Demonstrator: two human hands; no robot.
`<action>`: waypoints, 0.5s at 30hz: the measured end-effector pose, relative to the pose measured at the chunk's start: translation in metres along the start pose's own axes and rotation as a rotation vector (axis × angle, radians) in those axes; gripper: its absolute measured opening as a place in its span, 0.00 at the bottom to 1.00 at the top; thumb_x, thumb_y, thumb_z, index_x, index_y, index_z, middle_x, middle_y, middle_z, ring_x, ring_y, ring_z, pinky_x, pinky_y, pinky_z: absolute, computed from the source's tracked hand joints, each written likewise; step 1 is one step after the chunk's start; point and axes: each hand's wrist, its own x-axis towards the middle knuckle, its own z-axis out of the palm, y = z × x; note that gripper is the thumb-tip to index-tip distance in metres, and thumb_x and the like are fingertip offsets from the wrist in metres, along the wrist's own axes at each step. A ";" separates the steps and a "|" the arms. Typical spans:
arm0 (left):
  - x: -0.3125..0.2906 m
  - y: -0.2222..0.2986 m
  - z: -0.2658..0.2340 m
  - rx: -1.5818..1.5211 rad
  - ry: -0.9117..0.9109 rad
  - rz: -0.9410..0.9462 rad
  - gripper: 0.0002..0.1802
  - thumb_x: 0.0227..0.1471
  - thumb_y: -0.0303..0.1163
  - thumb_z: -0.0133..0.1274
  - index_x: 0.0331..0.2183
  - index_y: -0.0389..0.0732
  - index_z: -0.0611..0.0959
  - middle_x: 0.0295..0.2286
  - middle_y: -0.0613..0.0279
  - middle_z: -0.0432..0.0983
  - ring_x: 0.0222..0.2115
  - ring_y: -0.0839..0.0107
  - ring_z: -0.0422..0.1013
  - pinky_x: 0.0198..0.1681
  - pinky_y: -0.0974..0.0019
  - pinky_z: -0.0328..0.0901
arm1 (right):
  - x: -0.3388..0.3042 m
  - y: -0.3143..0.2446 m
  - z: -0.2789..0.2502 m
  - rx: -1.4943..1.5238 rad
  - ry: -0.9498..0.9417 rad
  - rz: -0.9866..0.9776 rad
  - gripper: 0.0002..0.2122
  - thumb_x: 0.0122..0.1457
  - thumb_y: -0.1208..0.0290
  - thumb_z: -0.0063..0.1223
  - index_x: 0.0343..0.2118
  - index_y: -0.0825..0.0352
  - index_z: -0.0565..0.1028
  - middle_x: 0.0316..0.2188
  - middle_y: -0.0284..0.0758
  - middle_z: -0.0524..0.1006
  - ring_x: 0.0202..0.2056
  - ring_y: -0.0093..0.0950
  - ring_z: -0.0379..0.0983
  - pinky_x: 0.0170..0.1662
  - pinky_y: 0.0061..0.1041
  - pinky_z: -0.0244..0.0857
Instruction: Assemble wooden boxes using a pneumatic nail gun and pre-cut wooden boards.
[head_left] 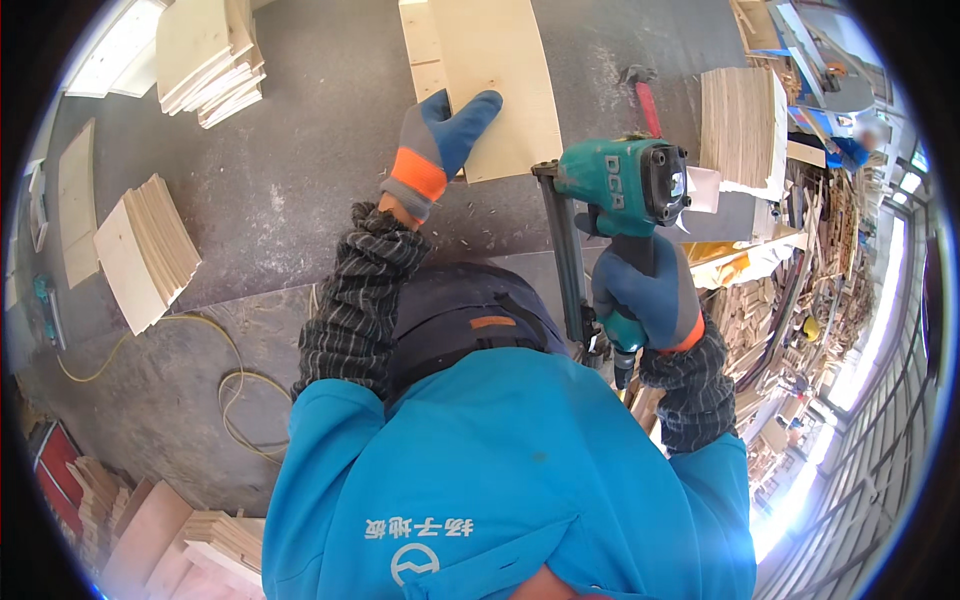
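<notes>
My left hand (pixel 445 135), in a blue and grey glove with an orange cuff, grips the near left edge of a pale wooden panel (pixel 505 70). Its thumb lies across the panel's face, and some fingers are hidden. A narrower, knotted wooden strip (pixel 422 45) runs along the panel's left side. My right hand (pixel 645 290), gloved alike, is wrapped round the handle of a teal nail gun (pixel 615 185). The gun's nose is beside the panel's near right corner; whether they touch I cannot tell. A dark magazine (pixel 563 255) extends from the nose back toward me.
A red-handled hammer (pixel 647 105) lies beyond the gun on the dark worktable (pixel 300 150). Stacked boards stand at right (pixel 740 130), far left (pixel 208 55) and left (pixel 150 245). A yellow hose (pixel 240 380) loops at lower left. Wood scraps (pixel 790 300) are heaped at right.
</notes>
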 end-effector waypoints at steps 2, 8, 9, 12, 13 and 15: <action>0.000 0.000 0.000 0.009 0.002 -0.001 0.26 0.63 0.44 0.67 0.50 0.30 0.88 0.41 0.54 0.89 0.39 0.69 0.84 0.43 0.66 0.78 | -0.001 0.000 0.000 -0.027 -0.004 0.012 0.28 0.60 0.68 0.54 0.62 0.78 0.74 0.21 0.30 0.77 0.22 0.20 0.74 0.28 0.21 0.67; 0.003 -0.007 -0.001 0.003 -0.020 -0.014 0.25 0.63 0.44 0.66 0.49 0.30 0.88 0.40 0.54 0.89 0.38 0.70 0.84 0.42 0.65 0.79 | -0.002 -0.006 0.007 0.039 -0.002 0.007 0.29 0.60 0.67 0.54 0.62 0.79 0.73 0.21 0.30 0.78 0.22 0.20 0.73 0.28 0.22 0.67; 0.003 -0.007 -0.001 -0.011 -0.020 -0.002 0.25 0.63 0.44 0.66 0.49 0.30 0.89 0.40 0.54 0.89 0.38 0.69 0.84 0.42 0.65 0.79 | -0.002 -0.007 0.007 0.039 -0.003 0.007 0.29 0.60 0.67 0.54 0.62 0.79 0.73 0.21 0.30 0.78 0.22 0.20 0.73 0.28 0.22 0.67; 0.002 -0.006 -0.001 -0.013 -0.020 0.011 0.25 0.63 0.44 0.66 0.49 0.30 0.89 0.40 0.54 0.89 0.38 0.69 0.85 0.42 0.65 0.79 | -0.002 -0.007 0.007 0.011 -0.007 0.003 0.29 0.59 0.67 0.54 0.62 0.80 0.73 0.21 0.30 0.77 0.22 0.19 0.73 0.28 0.21 0.66; 0.001 -0.005 -0.001 0.000 -0.022 0.012 0.25 0.63 0.44 0.66 0.49 0.30 0.89 0.40 0.54 0.89 0.38 0.70 0.85 0.42 0.65 0.79 | -0.003 -0.007 0.005 0.043 -0.015 0.012 0.25 0.61 0.69 0.55 0.61 0.76 0.76 0.24 0.30 0.78 0.24 0.18 0.73 0.30 0.22 0.68; 0.002 -0.006 -0.001 0.019 -0.017 0.015 0.25 0.63 0.45 0.67 0.49 0.30 0.89 0.40 0.54 0.89 0.38 0.70 0.84 0.42 0.65 0.79 | -0.003 -0.006 0.005 0.074 -0.023 0.022 0.22 0.62 0.71 0.56 0.59 0.72 0.78 0.28 0.29 0.78 0.26 0.17 0.74 0.31 0.23 0.70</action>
